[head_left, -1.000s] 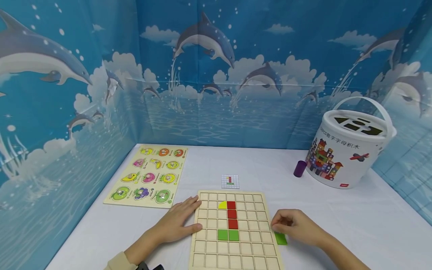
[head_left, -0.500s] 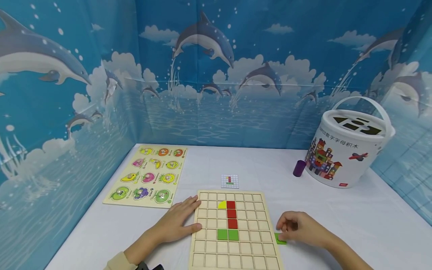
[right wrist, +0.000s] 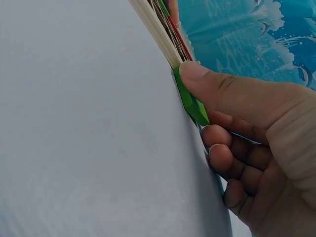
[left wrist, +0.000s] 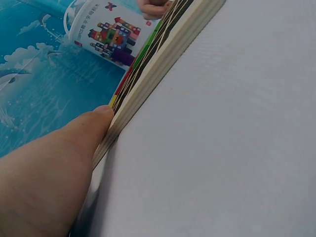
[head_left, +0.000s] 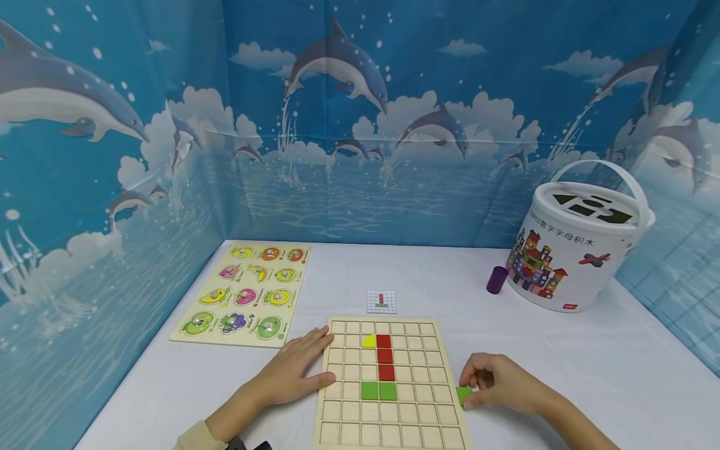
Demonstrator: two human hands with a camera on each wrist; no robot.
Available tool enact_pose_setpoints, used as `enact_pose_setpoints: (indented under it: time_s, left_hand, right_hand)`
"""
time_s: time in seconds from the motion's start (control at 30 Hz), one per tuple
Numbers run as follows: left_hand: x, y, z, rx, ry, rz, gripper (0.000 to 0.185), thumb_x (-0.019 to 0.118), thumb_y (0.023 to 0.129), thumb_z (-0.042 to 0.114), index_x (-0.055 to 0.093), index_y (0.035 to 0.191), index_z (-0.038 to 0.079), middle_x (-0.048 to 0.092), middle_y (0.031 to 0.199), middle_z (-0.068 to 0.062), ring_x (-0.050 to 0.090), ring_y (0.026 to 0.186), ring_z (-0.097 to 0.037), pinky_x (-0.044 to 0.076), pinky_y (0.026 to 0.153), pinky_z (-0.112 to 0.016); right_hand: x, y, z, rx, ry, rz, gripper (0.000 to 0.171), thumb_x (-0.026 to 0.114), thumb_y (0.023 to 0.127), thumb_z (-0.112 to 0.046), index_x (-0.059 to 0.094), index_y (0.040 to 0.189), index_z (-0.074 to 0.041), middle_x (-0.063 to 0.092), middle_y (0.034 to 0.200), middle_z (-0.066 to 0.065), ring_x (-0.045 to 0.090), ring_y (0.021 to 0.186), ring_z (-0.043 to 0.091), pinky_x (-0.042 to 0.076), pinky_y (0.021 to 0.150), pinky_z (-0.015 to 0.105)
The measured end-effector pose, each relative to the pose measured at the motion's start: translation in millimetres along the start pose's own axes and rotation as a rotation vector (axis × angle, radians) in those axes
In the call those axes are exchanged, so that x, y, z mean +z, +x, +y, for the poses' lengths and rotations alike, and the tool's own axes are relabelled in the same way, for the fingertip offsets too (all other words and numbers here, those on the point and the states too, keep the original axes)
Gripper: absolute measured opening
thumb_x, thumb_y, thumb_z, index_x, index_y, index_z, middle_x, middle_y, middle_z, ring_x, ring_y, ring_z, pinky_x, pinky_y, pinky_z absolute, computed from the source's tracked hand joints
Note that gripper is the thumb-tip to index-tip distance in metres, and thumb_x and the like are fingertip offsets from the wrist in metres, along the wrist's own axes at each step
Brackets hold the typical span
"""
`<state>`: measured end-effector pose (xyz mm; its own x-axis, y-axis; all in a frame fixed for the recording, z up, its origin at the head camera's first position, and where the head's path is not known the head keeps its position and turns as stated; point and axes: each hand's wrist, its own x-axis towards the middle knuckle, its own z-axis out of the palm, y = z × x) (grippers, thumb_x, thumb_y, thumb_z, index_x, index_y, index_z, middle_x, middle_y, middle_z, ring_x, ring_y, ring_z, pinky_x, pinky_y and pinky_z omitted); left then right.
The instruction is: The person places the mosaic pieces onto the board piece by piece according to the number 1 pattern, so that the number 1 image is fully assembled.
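A wooden grid board [head_left: 416, 415] lies in front of me. In its cells sit three red squares [head_left: 385, 356], two green squares [head_left: 369, 391] and a yellow quarter-round piece [head_left: 369, 341]. My left hand [head_left: 298, 369] rests with spread fingers at the board's left edge; its thumb [left wrist: 94, 123] touches that edge in the left wrist view. Beside the board's right edge, my right hand [head_left: 500, 382] pinches a green square tile [head_left: 463, 395]. The right wrist view shows the thumb on this green tile [right wrist: 190, 101], with the other fingers curled below it.
A small pattern card [head_left: 382, 302] lies beyond the board. Back left is a fruit puzzle board [head_left: 259, 315]. A white bucket [head_left: 579, 262] with shape holes in its lid stands at right, a purple cylinder [head_left: 497, 280] beside it. A dolphin curtain [head_left: 349, 206] encloses the table.
My right hand has moved a little right and down from over the board's edge, and its thumb and fingers have come onto the green tile. My left hand stays in place.
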<state>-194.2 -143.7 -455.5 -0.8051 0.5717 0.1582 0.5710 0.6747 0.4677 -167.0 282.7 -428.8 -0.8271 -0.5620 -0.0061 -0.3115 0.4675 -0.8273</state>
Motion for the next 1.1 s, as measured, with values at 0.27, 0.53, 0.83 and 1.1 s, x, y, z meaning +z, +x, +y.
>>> enact_pose_setpoints:
  time_s: [0.27, 0.53, 0.83, 1.1]
  left_hand:
    - [0.0, 0.1, -0.6, -0.005, 0.009, -0.003, 0.076, 0.054, 0.093, 0.057, 0.037, 0.151, 0.011, 0.028, 0.159, -0.006, 0.023, 0.145, -0.028, 0.02, 0.115, -0.053]
    - [0.4, 0.4, -1.4, -0.006, 0.007, -0.007, 0.076, 0.054, 0.093, 0.058, 0.036, 0.152, 0.013, 0.026, 0.159, -0.005, 0.022, 0.146, -0.027, 0.019, 0.115, -0.053]
    - [-0.4, -0.2, -1.4, 0.0, 0.014, 0.002, 0.076, 0.053, 0.093, 0.058, 0.037, 0.151, 0.012, 0.027, 0.159, -0.007, 0.023, 0.145, -0.028, 0.02, 0.115, -0.054]
    - [-0.6, -0.5, -0.1, 0.01, 0.002, -0.004, 0.074, 0.053, 0.095, 0.056, 0.038, 0.15, 0.009, 0.028, 0.158, -0.011, 0.024, 0.144, -0.032, 0.02, 0.114, -0.057]
  right_hand:
    - [1.4, -0.1, -2.2, 0.008, 0.022, 0.0, 0.026, 0.082, 0.079, -0.019, 0.059, 0.087, -0.008, 0.052, 0.073, -0.004, 0.049, 0.066, 0.005, 0.041, 0.053, 0.026]
    - [1.5, 0.2, 0.5, -0.07, 0.051, 0.009, 0.016, 0.074, 0.086, -0.016, 0.06, 0.083, -0.009, 0.053, 0.072, -0.003, 0.048, 0.066, 0.003, 0.04, 0.051, 0.028]
    - [0.9, 5.8, -0.1, -0.101, 0.143, -0.009, 0.017, 0.072, 0.087, -0.01, 0.058, 0.081, -0.005, 0.051, 0.067, 0.0, 0.045, 0.063, -0.001, 0.035, 0.046, 0.03]
    - [6.2, 17.3, -9.8, -0.153, 0.127, 0.0, 0.015, 0.073, 0.086, -0.009, 0.059, 0.081, -0.007, 0.052, 0.066, -0.002, 0.046, 0.062, -0.001, 0.038, 0.046, 0.027]
